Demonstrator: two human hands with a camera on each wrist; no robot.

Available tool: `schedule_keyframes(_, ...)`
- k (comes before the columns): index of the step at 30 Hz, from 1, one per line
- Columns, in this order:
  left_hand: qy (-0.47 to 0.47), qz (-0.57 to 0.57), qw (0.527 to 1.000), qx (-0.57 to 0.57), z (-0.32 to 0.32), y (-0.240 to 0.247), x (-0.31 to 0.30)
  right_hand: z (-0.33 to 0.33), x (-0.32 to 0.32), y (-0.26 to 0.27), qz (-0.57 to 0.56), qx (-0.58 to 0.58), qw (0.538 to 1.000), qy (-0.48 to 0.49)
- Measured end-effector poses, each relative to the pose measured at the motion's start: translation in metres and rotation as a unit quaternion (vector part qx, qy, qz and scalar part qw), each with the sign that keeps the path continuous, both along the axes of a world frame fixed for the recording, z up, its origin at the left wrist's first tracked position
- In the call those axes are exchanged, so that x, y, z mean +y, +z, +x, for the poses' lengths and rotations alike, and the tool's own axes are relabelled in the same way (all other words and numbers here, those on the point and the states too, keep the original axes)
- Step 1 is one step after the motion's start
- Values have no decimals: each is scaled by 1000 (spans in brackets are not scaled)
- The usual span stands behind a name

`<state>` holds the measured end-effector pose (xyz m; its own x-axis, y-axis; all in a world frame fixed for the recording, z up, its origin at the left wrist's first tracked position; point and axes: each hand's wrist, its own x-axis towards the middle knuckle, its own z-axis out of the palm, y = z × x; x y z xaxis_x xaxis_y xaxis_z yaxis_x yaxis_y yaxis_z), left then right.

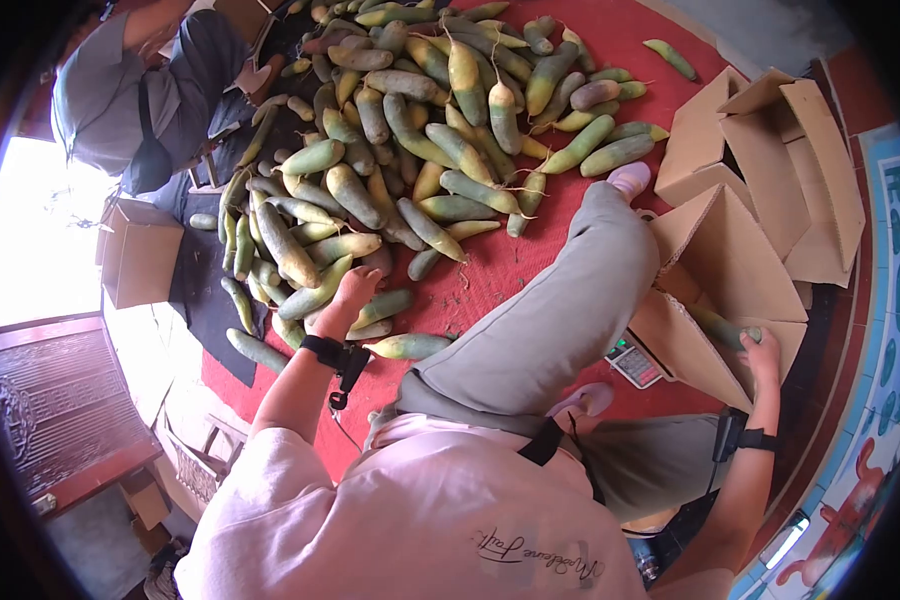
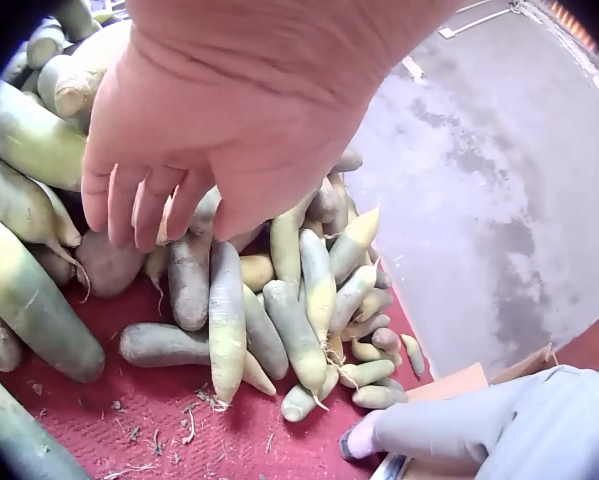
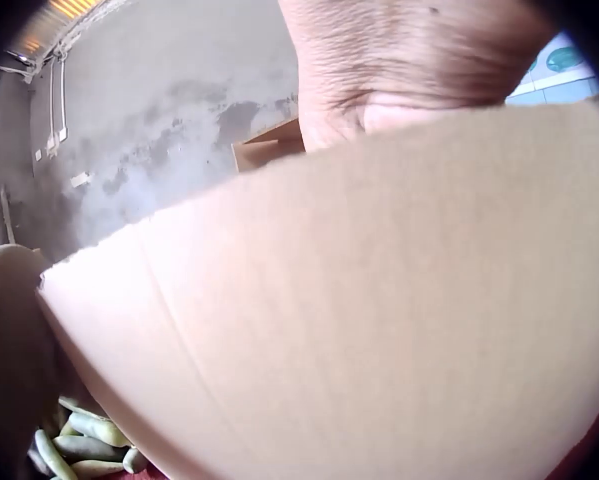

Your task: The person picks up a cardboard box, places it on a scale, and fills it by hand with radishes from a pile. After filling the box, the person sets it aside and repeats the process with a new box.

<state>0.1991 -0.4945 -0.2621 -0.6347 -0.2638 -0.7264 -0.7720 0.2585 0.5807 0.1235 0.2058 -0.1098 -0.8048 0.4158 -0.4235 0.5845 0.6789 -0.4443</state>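
Observation:
Beside the near edge of a big heap of green radishes (image 1: 360, 190), my left hand (image 1: 357, 292) is held palm down over several of them. Its fingers (image 2: 151, 205) hang loosely and hold nothing in the left wrist view. My right hand (image 1: 761, 353) reaches into an open cardboard box (image 1: 735, 260) and grips the end of a green radish (image 1: 715, 325), which lies slanted inside. In the right wrist view, a box wall (image 3: 359, 300) hides the right fingers and that radish.
A digital scale (image 1: 634, 362) with a keypad shows under the box's near side. Another open carton (image 1: 800, 170) stands behind it. A person (image 1: 160, 95) sits at the far left near a closed-sided box (image 1: 142, 252). Red cloth (image 1: 470, 290) covers the floor.

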Motion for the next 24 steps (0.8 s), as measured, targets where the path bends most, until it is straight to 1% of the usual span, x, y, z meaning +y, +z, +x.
schedule_keyframes(1,-37,-78,996,40,7,-27,-13,-2,-3,-4,-23,-25,999,5)
schedule_keyframes(2,-73,-155,982,79,12,-40,-20,-4,-1,-10,-25,-27,999,7)
schedule_keyframes(3,-71,-157,982,76,11,-32,-18,-4,5,-16,-4,-51,998,28)
schedule_keyframes(4,-81,-202,970,110,7,-17,-12,-5,3,-17,17,-74,996,49)
schedule_keyframes(5,-91,-247,954,144,4,-7,-9,-4,2,-16,15,-76,996,50)
schedule_keyframes(7,-80,-250,955,134,-3,-8,-14,0,-8,-4,-81,-46,996,5)
schedule_keyframes(8,-70,-253,956,128,-8,-8,-16,3,-5,-4,-81,-45,996,3)
schedule_keyframes(10,-80,-267,952,127,-17,-18,-24,6,-3,0,-2,12,986,166)
schedule_keyframes(11,-88,-282,947,126,-21,-23,-27,11,-3,3,-1,12,986,165)
schedule_keyframes(13,-92,-294,942,132,-32,-31,-28,18,-42,41,-49,24,998,28)
schedule_keyframes(14,-96,-307,937,138,-38,-34,-28,22,-41,43,-48,24,998,28)
schedule_keyframes(15,-61,-297,943,138,-46,-34,-25,32,-39,45,-2,63,996,63)
schedule_keyframes(16,-62,-297,943,138,-55,-48,-30,39,-42,50,45,100,989,98)
schedule_keyframes(17,2,-267,952,149,-66,-63,-32,48,-46,55,66,141,982,107)
schedule_keyframes(18,66,-236,956,160,-74,-75,-35,55,-52,61,66,141,982,106)
schedule_keyframes(19,89,-277,949,119,-83,-66,-26,61,-57,66,76,168,977,103)
schedule_keyframes(20,87,-275,950,119,-90,-61,-20,67,-61,71,86,195,972,100)
schedule_keyframes(22,198,-280,933,109,-103,-53,-9,78,-74,82,88,207,971,84)
schedule_keyframes(23,233,-265,932,88,-108,-44,-3,82,-76,85,88,219,969,68)
schedule_keyframes(24,230,-262,933,87,-112,-47,-2,88,-75,86,91,217,970,66)
